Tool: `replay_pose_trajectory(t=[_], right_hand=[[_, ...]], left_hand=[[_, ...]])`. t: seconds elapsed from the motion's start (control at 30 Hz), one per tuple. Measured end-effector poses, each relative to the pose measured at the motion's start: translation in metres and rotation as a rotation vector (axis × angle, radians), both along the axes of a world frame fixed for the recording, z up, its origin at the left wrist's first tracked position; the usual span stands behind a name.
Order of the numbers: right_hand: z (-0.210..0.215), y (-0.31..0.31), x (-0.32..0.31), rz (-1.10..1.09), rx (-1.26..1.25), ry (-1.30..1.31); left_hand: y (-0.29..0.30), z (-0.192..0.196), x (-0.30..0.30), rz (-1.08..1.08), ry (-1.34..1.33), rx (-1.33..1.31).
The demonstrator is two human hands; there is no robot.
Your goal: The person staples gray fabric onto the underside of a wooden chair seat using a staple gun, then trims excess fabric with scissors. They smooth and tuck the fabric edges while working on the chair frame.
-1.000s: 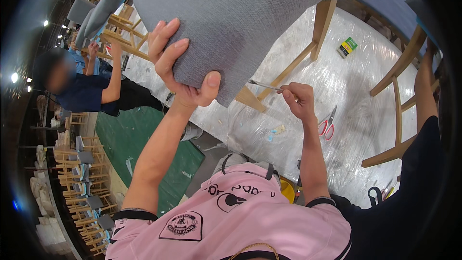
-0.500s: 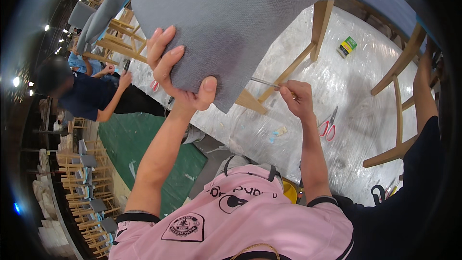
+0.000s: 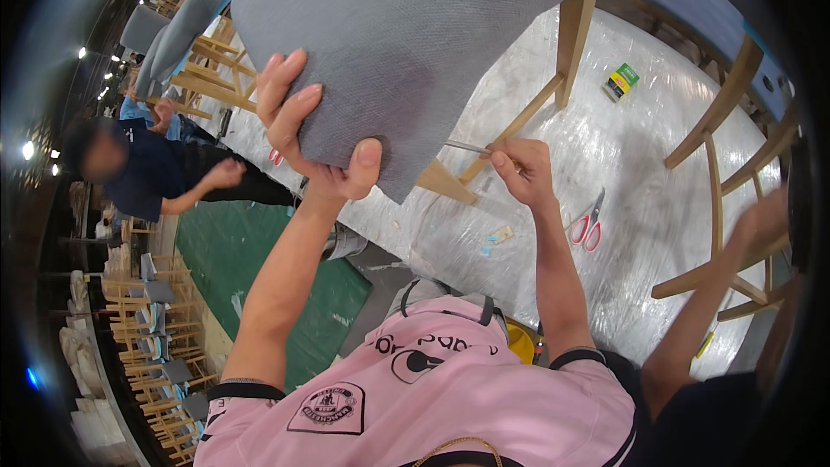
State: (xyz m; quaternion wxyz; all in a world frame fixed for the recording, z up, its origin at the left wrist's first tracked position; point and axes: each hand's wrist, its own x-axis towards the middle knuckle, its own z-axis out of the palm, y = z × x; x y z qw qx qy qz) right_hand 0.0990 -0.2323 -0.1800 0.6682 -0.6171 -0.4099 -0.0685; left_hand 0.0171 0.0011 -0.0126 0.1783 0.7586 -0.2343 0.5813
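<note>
A chair with a grey fabric-covered part [image 3: 415,43] and wooden legs stands before me on the wrapped table. My left hand [image 3: 320,138] is wrapped round the lower left edge of the grey part, its thumb pressed on the fabric near a pointed corner. In the closed fingers of my right hand [image 3: 524,171] is a thin metal rod-like tool [image 3: 468,148]. It points left toward the underside of the grey part, and its far end is hidden behind the fabric. A wooden leg [image 3: 447,182] shows just below the rod.
Red-handled scissors [image 3: 588,229] and a small green-and-yellow box [image 3: 621,82] lie on the plastic-wrapped table [image 3: 644,164]. At the right, a co-worker's arm [image 3: 705,294] reaches toward another wooden chair frame [image 3: 713,182]. Another person [image 3: 147,164] stands at the left, near more grey chairs [image 3: 186,26].
My hands and the rod have shifted only slightly left in view. The left co-worker's hand has dropped lower. The right co-worker's arm has come forward across the chair frame.
</note>
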Motion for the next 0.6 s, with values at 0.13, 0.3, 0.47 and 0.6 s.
replay_pose_trajectory(t=[0.13,0.3,0.47,0.6], right_hand=[[0.011,0.012,0.003,0.036,0.020,-0.037],[0.024,0.018,0.002,-0.020,0.027,-0.128],[0.024,0.021,0.001,-0.092,0.031,-0.177],[0.031,0.027,0.009,-0.095,0.056,-0.250]], left_hand=[[0.003,-0.001,0.001,0.001,-0.006,0.020],[0.000,0.001,0.000,0.002,-0.012,0.031],[0.007,-0.002,0.000,-0.031,-0.015,0.027],[0.006,-0.001,-0.003,-0.015,-0.001,0.015]])
